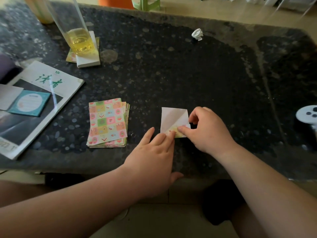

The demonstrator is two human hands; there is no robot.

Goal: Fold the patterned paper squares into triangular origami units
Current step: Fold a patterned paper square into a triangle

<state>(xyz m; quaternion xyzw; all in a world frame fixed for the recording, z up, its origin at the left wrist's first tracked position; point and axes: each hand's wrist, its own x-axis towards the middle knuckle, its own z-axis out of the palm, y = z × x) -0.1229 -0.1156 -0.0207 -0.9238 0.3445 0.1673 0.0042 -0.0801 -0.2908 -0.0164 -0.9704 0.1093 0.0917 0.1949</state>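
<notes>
On the dark speckled stone table (171, 69), one white-backed paper square (173, 118) lies under both hands, its near corner turned up to show the pattern. The right hand (208, 130) pinches that folded corner between thumb and forefinger; the left hand (152, 155) lies flat, fingers together, fingertips pressing the paper's near edge. Just left of the left hand sits one stack of pastel checked paper squares (108, 122). Farther left lies a white magazine with green lettering (34, 102). Beyond it, one tall clear glass (77, 31) holds yellow liquid. One crumpled white paper ball (197, 34) lies well beyond the right hand.
</notes>
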